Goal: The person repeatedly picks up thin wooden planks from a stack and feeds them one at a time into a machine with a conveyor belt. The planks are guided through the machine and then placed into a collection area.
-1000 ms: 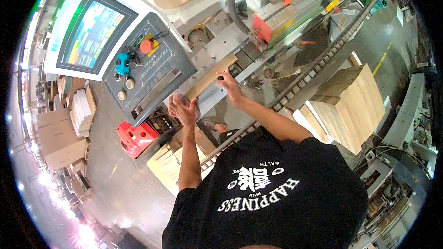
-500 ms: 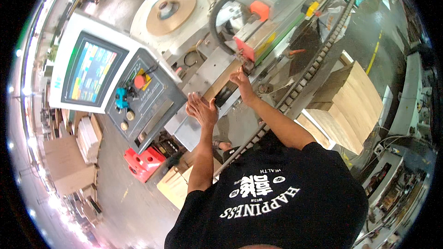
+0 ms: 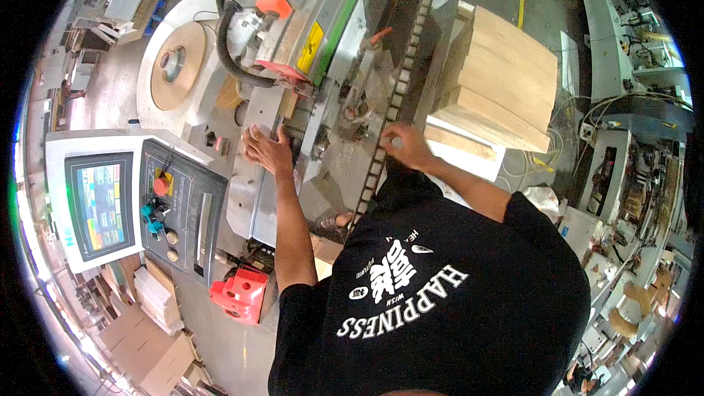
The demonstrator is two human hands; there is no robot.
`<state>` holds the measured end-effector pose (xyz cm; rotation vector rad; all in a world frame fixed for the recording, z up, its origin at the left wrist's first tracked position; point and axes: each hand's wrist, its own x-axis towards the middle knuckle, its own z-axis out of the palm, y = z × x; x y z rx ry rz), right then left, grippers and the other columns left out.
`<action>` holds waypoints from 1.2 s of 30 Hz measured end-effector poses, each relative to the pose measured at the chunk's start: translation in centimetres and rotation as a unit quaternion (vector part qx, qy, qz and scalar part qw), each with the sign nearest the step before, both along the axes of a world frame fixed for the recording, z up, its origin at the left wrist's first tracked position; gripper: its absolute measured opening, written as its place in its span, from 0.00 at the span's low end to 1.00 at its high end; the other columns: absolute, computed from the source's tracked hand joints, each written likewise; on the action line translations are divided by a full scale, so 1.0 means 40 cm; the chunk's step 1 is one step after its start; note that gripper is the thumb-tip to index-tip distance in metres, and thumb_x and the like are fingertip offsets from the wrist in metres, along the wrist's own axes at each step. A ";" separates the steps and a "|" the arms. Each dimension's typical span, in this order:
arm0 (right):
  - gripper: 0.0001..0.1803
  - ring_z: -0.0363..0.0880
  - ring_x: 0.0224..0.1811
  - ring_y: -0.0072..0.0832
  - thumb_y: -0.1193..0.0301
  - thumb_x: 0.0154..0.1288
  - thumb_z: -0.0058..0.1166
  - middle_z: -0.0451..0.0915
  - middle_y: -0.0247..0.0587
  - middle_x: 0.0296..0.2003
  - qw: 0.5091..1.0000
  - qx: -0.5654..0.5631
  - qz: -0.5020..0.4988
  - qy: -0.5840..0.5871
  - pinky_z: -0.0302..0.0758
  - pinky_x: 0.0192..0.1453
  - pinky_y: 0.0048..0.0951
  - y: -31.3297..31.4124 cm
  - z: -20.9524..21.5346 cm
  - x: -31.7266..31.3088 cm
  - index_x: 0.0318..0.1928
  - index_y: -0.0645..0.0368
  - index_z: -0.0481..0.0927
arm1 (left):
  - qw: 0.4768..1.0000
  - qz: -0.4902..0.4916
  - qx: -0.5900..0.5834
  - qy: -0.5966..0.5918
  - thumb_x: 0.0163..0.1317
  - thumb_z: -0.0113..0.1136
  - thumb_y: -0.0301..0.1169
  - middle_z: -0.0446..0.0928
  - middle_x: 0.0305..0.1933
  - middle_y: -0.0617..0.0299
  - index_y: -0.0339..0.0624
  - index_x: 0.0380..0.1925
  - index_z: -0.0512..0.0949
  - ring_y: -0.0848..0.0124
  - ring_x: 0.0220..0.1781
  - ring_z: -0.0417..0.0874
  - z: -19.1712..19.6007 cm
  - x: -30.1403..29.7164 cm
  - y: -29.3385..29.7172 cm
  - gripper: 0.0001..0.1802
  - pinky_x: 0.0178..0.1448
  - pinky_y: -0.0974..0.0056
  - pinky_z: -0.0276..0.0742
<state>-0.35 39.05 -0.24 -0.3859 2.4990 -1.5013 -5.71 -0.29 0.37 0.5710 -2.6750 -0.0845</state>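
My left hand (image 3: pixel 268 149) rests with spread fingers on the metal bed (image 3: pixel 253 189) of a machine, and nothing is in its grasp. Just beyond its fingertips, a short end of a wooden strip (image 3: pixel 291 106) shows below the red guard (image 3: pixel 284 73); the rest of the strip is hidden. My right hand (image 3: pixel 408 147) hangs over the machine's chain track (image 3: pixel 394 100), fingers loosely curled and apart, with nothing visible in them. To the right of that hand stands a stack of wooden boards (image 3: pixel 506 66).
At the left are a control panel (image 3: pixel 183 205) with a screen (image 3: pixel 103 205) and a red button (image 3: pixel 161 186). A large roll of edge banding (image 3: pixel 176 66) lies at the far left. A red plastic thing (image 3: pixel 240 295) sits on the floor. Cables (image 3: pixel 565 132) run beside the boards.
My right hand has left the wooden strip and moved right, toward the boards. Less of the strip shows on the bed. The view has turned and shifted right.
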 end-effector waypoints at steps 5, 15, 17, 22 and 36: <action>0.34 0.78 0.68 0.51 0.67 0.65 0.66 0.77 0.56 0.66 0.955 0.294 -0.030 0.032 0.80 0.70 0.48 0.255 -0.031 0.141 0.70 0.61 0.73 | 0.998 0.015 0.009 0.055 0.71 0.66 0.57 0.67 0.77 0.54 0.46 0.73 0.69 0.50 0.80 0.63 -0.032 0.142 0.011 0.40 0.78 0.35 0.53; 0.27 0.82 0.66 0.53 0.66 0.73 0.55 0.82 0.59 0.62 0.860 0.479 -0.042 -0.173 0.80 0.66 0.53 0.383 -0.160 0.114 0.71 0.52 0.74 | 0.990 0.032 0.074 0.115 0.72 0.67 0.54 0.69 0.76 0.52 0.46 0.74 0.70 0.51 0.80 0.65 0.005 0.298 0.143 0.38 0.78 0.38 0.52; 0.24 0.88 0.53 0.54 0.67 0.70 0.57 0.88 0.53 0.50 0.863 0.480 -0.041 -0.149 0.83 0.56 0.55 0.416 -0.166 0.115 0.66 0.53 0.79 | 0.987 0.033 0.103 0.117 0.72 0.69 0.50 0.69 0.76 0.49 0.45 0.74 0.70 0.50 0.81 0.64 0.017 0.308 0.161 0.38 0.79 0.39 0.50; 0.31 0.87 0.53 0.50 0.65 0.57 0.70 0.87 0.53 0.47 0.869 0.492 0.017 -0.053 0.82 0.57 0.52 0.267 0.078 0.096 0.62 0.54 0.79 | 0.968 -0.114 0.217 0.052 0.64 0.75 0.43 0.70 0.77 0.49 0.48 0.73 0.72 0.46 0.80 0.64 0.098 0.356 0.249 0.39 0.80 0.38 0.53; 0.32 0.75 0.66 0.49 0.68 0.54 0.69 0.81 0.45 0.58 0.913 0.280 0.187 0.232 0.70 0.75 0.50 -0.227 0.345 -0.028 0.64 0.51 0.83 | 0.949 -0.248 0.181 -0.063 0.64 0.72 0.45 0.77 0.69 0.54 0.47 0.68 0.78 0.51 0.72 0.73 0.129 0.357 0.263 0.34 0.81 0.40 0.59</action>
